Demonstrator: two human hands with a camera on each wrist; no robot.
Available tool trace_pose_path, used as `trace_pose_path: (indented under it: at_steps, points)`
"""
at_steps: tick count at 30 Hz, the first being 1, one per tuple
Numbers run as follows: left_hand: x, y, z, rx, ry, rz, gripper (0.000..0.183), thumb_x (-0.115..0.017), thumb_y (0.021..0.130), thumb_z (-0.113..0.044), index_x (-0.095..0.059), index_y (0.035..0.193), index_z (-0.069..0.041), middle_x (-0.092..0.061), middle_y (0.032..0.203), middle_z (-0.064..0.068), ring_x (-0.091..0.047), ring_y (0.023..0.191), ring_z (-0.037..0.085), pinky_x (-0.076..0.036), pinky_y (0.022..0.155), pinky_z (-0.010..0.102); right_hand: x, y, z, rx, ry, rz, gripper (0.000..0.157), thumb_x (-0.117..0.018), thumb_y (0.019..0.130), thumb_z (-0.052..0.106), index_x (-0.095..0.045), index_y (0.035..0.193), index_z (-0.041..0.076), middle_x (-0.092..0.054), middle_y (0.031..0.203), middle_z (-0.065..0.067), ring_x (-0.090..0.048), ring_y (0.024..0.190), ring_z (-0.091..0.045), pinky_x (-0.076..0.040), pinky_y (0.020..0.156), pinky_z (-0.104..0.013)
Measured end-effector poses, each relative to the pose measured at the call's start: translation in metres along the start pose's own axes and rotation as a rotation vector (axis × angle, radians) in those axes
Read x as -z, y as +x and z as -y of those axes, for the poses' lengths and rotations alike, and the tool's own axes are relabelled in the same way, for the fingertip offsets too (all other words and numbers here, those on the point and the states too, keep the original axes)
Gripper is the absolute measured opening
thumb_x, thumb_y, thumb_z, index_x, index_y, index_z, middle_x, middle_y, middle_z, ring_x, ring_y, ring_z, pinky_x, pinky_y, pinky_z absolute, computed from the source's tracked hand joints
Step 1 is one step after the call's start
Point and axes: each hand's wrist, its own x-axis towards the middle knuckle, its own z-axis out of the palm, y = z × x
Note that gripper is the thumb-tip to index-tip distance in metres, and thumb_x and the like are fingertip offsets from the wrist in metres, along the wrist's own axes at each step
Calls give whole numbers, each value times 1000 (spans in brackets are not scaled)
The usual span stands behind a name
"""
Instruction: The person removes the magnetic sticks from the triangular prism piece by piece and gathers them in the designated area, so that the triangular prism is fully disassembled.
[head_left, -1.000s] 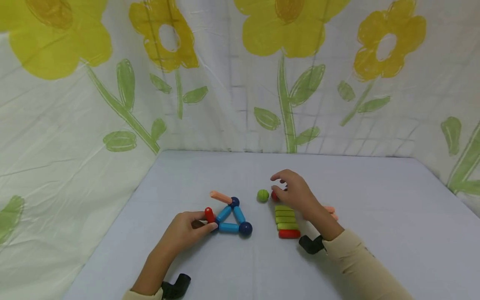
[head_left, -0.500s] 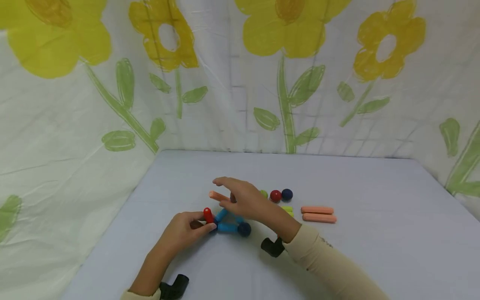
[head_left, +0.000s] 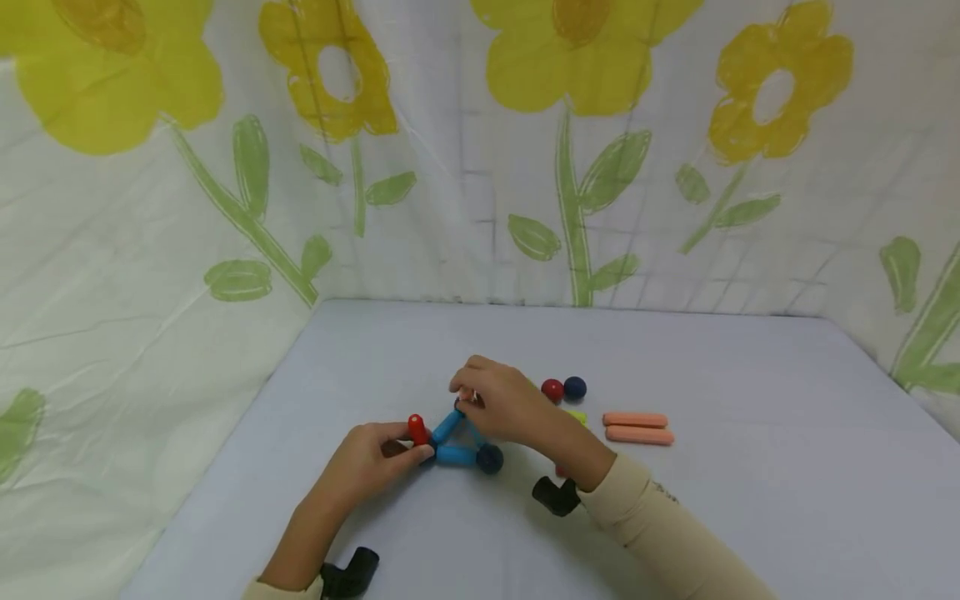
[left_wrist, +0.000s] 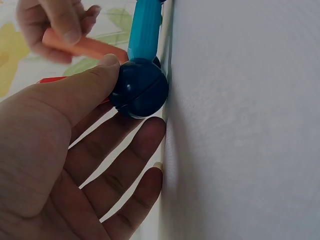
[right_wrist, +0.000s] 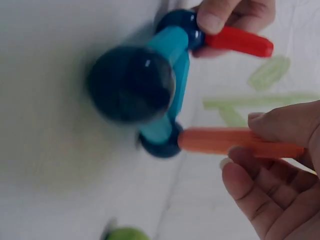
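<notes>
A triangle of blue toy building rods [head_left: 456,456] and dark blue balls [head_left: 490,459] lies on the table in the head view. At its left corner my left hand [head_left: 367,462] pinches a dark blue ball [left_wrist: 140,90] between thumb and fingers. From that corner ball a short red rod [head_left: 417,430] sticks up. My right hand [head_left: 504,402] pinches an orange rod [right_wrist: 215,140] at the far corner, thumb on one side and fingers on the other. The orange rod's lower end meets the far corner ball [right_wrist: 162,142]; in the head view the hand mostly hides it.
Right of the triangle sit a red ball [head_left: 552,390] and a dark blue ball [head_left: 575,388]. Two orange rods [head_left: 639,435] lie side by side farther right. A green ball [right_wrist: 127,234] and green rods [head_left: 576,416] are partly hidden by the right arm.
My right hand has come left from over the loose balls and taken hold of the orange rod. That rod leaned left before and now stands more upright. My left hand keeps its place.
</notes>
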Motion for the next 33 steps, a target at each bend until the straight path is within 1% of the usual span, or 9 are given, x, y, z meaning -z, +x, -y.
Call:
trace_pose_path:
  at_steps: [2, 4, 8, 12, 15, 19, 23, 29, 33]
  points:
    - [0, 0, -1, 24, 13, -9, 22, -80, 88, -33, -78, 100, -14, -74, 94, -2, -68, 76, 8, -57, 73, 32, 6, -7, -6, -39, -20, 3, 7, -73, 92, 10, -72, 99, 7, -61, 91, 1, -55, 74, -11, -49, 65, -22]
    - [0, -1, -2, 54, 24, -15, 22, -80, 87, -33, -78, 100, -14, -74, 94, -2, -67, 76, 9, -57, 75, 33, 9, -13, -13, -57, -30, 18, 7, -74, 93, 14, -74, 95, 7, -61, 87, 1, -53, 73, -13, -48, 64, -24]
    - [0, -1, -2, 92, 34, -22, 22, -81, 86, -33, -78, 100, -15, -73, 93, -2, -67, 76, 9, -57, 75, 33, 10, -21, -24, -69, -49, 75, 6, -72, 94, 13, -76, 94, 8, -62, 83, 2, -53, 72, -13, -47, 63, -25]
    - [-1, -1, -1, 88, 30, -20, 23, -81, 86, -33, -78, 101, -15, -74, 94, -2, -67, 76, 9, -57, 74, 33, 7, -24, -28, -119, -60, 121, 7, -72, 93, 9, -76, 98, 9, -63, 86, 3, -54, 75, -13, -49, 67, -27]
    - [-1, -1, 0, 79, 26, -13, 25, -80, 87, -34, -78, 102, -14, -74, 95, -1, -66, 75, 9, -57, 74, 32, 7, -25, -27, -158, -79, 129, 9, -73, 92, 6, -77, 99, 9, -63, 87, 3, -56, 76, -14, -50, 69, -29]
    - [-2, 0, 0, 66, 27, -8, 26, -80, 87, -34, -78, 103, -14, -74, 94, -1, -66, 75, 8, -57, 73, 31, 8, -25, -27, -161, -142, 140, 8, -73, 90, 2, -76, 94, 9, -60, 80, 4, -54, 71, -14, -49, 64, -28]
    - [-2, 1, -2, 64, 33, -13, 25, -80, 87, -33, -78, 102, -14, -74, 93, -2, -66, 75, 8, -57, 73, 31, 9, -25, -28, -158, -142, 112, 9, -73, 90, 1, -77, 93, 9, -62, 81, 3, -56, 72, -14, -50, 64, -27]
    - [-2, 1, -4, 77, 36, -10, 24, -81, 87, -32, -78, 102, -13, -73, 91, -3, -66, 76, 9, -57, 74, 32, 7, -30, -32, -187, -75, 29, 23, -71, 91, -1, -72, 114, 4, -69, 106, -5, -65, 95, -21, -56, 83, -36]
    - [-2, 1, -5, 91, 33, -13, 22, -81, 86, -31, -78, 101, -14, -73, 90, -3, -66, 75, 9, -57, 74, 32, 7, -33, -34, -185, -50, 19, 22, -70, 92, 0, -72, 114, 2, -69, 105, -6, -65, 94, -21, -55, 83, -36]
